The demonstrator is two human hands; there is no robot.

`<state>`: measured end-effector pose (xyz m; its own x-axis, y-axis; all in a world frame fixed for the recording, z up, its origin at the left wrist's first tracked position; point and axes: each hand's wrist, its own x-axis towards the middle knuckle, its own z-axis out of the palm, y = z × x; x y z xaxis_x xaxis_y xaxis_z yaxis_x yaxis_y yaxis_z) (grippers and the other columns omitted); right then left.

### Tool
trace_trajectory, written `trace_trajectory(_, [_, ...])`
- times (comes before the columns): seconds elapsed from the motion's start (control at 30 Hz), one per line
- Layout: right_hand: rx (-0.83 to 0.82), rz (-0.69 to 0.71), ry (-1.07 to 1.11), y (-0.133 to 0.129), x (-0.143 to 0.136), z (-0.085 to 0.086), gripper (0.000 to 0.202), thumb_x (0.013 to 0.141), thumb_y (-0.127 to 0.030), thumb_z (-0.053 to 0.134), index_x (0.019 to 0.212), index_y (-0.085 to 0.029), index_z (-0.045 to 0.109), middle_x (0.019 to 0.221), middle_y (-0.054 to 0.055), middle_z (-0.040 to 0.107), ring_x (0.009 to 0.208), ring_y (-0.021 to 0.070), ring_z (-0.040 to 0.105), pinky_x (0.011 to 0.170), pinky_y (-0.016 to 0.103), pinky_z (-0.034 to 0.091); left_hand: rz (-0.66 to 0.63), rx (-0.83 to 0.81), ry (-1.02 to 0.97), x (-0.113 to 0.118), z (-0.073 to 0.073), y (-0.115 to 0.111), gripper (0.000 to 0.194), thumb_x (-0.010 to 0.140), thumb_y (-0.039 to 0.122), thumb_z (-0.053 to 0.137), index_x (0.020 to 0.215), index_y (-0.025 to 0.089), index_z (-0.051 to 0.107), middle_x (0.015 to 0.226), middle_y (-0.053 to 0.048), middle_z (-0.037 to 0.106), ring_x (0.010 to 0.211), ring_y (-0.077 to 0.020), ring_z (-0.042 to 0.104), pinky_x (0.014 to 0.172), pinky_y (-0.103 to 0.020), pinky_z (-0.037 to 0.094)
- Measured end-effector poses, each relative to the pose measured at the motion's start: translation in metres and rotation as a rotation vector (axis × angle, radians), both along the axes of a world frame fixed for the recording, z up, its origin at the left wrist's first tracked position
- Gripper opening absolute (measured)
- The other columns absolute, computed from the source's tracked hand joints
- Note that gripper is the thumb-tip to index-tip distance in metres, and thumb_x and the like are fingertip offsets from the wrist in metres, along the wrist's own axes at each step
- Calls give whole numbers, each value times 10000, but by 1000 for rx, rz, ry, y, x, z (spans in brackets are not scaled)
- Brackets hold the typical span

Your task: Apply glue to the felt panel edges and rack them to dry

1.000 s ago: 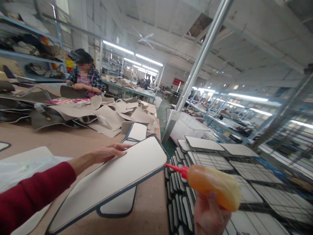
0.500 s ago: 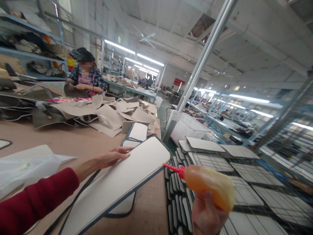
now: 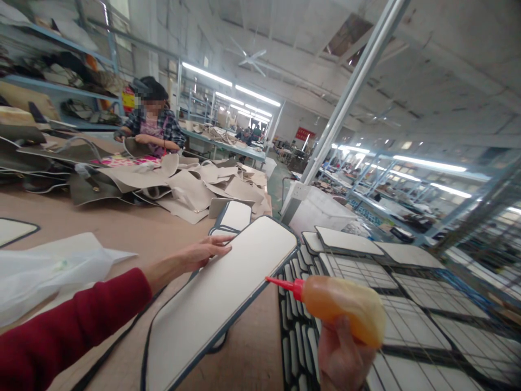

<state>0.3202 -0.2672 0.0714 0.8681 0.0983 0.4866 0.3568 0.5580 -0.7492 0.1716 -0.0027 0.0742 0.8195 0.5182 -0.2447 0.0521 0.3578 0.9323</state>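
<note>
A long white panel with rounded corners and a dark edge (image 3: 222, 293) is held up at a slant over the table. My left hand (image 3: 205, 254) grips its far long side, with the fingertips on the white face and the rest of the grip hidden. In my right hand (image 3: 344, 355) is a squeeze bottle (image 3: 344, 307) of amber liquid, lying sideways. Its red nozzle tip points left and is at the panel's near dark edge; whether it touches I cannot tell. Behind the panel, smaller white panels with dark edges (image 3: 234, 216) lie on the table.
Tan sheet pieces (image 3: 195, 187) are heaped farther back on the brown table (image 3: 101, 228). A co-worker (image 3: 150, 122) handles a piece there. At right stands a wire rack (image 3: 407, 304) of similar panels. A metal post (image 3: 345, 103) rises beyond the table; white plastic film (image 3: 61, 266) lies at left.
The nozzle tip has moved down along the panel's near edge, away from its far corner. The panel and my left hand appear farther right, and the view has shifted slightly.
</note>
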Motion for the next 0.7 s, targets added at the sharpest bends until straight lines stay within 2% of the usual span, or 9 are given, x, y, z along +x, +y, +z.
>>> trace_trajectory(0.23, [48,-10,103,2,-7,-3,243,604,-224,779,787,-184,623,691,-38,618,590,110,560,525,183,488,103,-57,39,14,6,2,811,508,250,851,1257,148,555,887,-81,733,749,-194,670,635,-257,524])
trace_trajectory(0.37, [25,56,110,2,-9,-7,213,622,-214,766,779,-188,623,676,-32,617,604,123,570,503,185,484,140,-94,47,19,14,2,775,580,170,810,1292,120,507,861,-89,733,691,-180,667,625,-269,537])
trace_trajectory(0.47, [31,58,121,2,-12,-10,254,589,-217,785,789,-191,631,665,-35,622,588,122,574,518,187,498,178,-93,64,24,18,3,722,614,148,788,1280,113,514,852,-94,732,662,-172,663,603,-266,538])
trace_trajectory(0.6, [6,74,153,2,-15,-12,233,572,-225,800,738,-190,641,624,-35,608,544,111,552,503,177,495,223,-81,81,30,19,8,662,637,137,771,1257,122,538,849,-88,728,641,-168,656,577,-266,536])
trace_trajectory(0.7, [33,133,182,2,-18,-12,287,557,-209,809,799,-209,655,659,-32,616,578,115,561,511,177,496,219,-79,79,35,18,14,648,665,130,748,1273,127,522,883,-96,725,660,-174,660,600,-281,546])
